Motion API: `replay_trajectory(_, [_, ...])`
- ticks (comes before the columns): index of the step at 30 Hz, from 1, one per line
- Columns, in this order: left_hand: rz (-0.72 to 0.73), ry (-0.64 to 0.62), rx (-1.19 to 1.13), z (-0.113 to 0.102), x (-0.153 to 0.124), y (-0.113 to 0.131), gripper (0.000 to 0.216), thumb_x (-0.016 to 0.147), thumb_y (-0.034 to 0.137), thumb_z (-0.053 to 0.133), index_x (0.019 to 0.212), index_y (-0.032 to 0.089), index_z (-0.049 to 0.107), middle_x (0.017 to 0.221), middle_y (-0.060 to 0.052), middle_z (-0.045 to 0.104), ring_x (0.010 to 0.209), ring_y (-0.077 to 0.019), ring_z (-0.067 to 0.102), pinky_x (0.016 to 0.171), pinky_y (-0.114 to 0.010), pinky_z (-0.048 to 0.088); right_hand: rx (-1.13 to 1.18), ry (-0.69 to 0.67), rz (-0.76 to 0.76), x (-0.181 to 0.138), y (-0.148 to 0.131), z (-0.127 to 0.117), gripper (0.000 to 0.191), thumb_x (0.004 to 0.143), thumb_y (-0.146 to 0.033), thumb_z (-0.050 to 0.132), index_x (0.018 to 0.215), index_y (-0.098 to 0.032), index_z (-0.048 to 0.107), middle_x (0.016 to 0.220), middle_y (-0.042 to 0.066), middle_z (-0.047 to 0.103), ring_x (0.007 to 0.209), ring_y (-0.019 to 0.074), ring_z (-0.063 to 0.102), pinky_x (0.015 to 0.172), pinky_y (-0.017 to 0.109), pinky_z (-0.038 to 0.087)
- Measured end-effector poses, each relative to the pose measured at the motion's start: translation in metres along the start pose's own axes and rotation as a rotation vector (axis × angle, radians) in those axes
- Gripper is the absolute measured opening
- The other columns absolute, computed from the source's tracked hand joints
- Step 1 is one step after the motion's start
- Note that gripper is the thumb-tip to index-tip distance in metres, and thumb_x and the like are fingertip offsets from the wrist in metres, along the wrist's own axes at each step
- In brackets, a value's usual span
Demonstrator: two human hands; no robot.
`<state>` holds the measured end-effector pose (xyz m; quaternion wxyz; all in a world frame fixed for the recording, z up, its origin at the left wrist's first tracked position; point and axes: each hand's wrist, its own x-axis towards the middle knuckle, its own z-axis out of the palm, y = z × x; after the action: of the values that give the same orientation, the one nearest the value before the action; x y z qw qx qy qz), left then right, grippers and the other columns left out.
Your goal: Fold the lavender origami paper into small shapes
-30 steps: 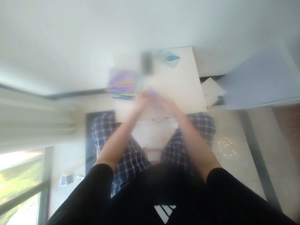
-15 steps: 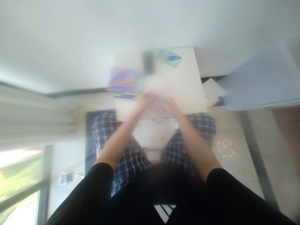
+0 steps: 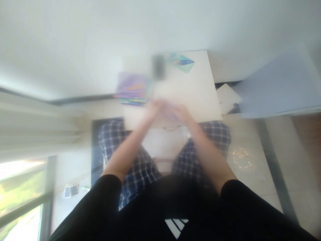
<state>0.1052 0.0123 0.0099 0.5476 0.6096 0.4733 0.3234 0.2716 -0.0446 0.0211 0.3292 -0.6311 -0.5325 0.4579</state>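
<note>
The picture is badly blurred. My left hand (image 3: 153, 108) and my right hand (image 3: 181, 113) meet over the near edge of a small white table (image 3: 200, 90). A faint pale purple patch (image 3: 168, 115) shows between them; I cannot make out what it is. The fingers are smeared, so their pose is unclear. A stack of purple and multicoloured sheets (image 3: 131, 88) lies just beyond my left hand. A dark upright object (image 3: 158, 67) stands behind it, and a teal sheet (image 3: 182, 62) lies at the table's far side.
My legs in checked trousers (image 3: 213, 137) are under the table. A large pale blue board (image 3: 278, 87) and a white sheet (image 3: 227, 97) lie to the right. A window and curtain (image 3: 30, 134) are at left. A small packet (image 3: 71, 190) lies on the floor.
The hands stay together at the table's near edge, shifting only slightly. The camera view moved a little between the earliest frame and now.
</note>
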Motion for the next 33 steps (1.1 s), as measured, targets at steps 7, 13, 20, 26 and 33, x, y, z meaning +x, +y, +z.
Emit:
replay_trajectory(7, [0.03, 0.022, 0.011, -0.001, 0.001, -0.007, 0.051, 0.086, 0.065, 0.057, 0.064, 0.019, 0.068, 0.064, -0.004, 0.072, 0.069, -0.0179, 0.071, 0.071, -0.028, 0.057, 0.039, -0.009, -0.039, 0.0, 0.002, 0.001, 0.065, 0.086, -0.075, 0.049, 0.08, -0.017, 0.077, 0.075, 0.004, 0.075, 0.077, 0.0215, 0.07, 0.074, 0.03, 0.054])
replay_trajectory(13, [0.018, 0.058, 0.02, -0.001, 0.005, -0.006, 0.044, 0.085, 0.058, 0.062, 0.07, 0.018, 0.071, 0.078, -0.006, 0.078, 0.081, -0.0223, 0.074, 0.076, -0.031, 0.059, -0.025, -0.01, -0.036, -0.002, -0.005, 0.002, 0.045, 0.084, -0.059, 0.067, 0.094, -0.018, 0.08, 0.087, 0.005, 0.079, 0.089, 0.0237, 0.074, 0.081, 0.031, 0.055])
replay_trajectory(20, [-0.04, 0.014, 0.003, 0.001, 0.011, -0.008, 0.04, 0.09, 0.053, 0.061, 0.077, 0.017, 0.072, 0.087, -0.008, 0.078, 0.094, -0.024, 0.074, 0.087, -0.032, 0.059, -0.029, 0.037, -0.024, 0.002, 0.004, 0.001, 0.04, 0.084, -0.054, 0.068, 0.076, -0.016, 0.079, 0.07, 0.004, 0.076, 0.077, 0.0228, 0.073, 0.077, 0.033, 0.055])
replay_trajectory(26, [0.006, 0.02, 0.013, -0.005, 0.011, -0.02, 0.046, 0.092, 0.058, 0.054, 0.093, 0.018, 0.076, 0.102, -0.008, 0.079, 0.103, -0.0239, 0.073, 0.095, -0.035, 0.056, 0.027, -0.017, 0.007, 0.001, 0.003, 0.001, 0.048, 0.08, -0.063, 0.068, 0.074, -0.016, 0.077, 0.067, 0.004, 0.073, 0.069, 0.0214, 0.069, 0.069, 0.031, 0.053])
replay_trajectory(33, [0.018, 0.017, -0.009, -0.009, 0.015, -0.031, 0.059, 0.093, 0.068, 0.045, 0.106, 0.02, 0.077, 0.112, -0.009, 0.077, 0.109, -0.0259, 0.072, 0.092, -0.034, 0.056, 0.089, -0.045, -0.009, 0.004, 0.007, 0.0, 0.066, 0.081, -0.08, 0.053, 0.079, -0.018, 0.077, 0.072, 0.005, 0.075, 0.073, 0.0227, 0.07, 0.072, 0.033, 0.055])
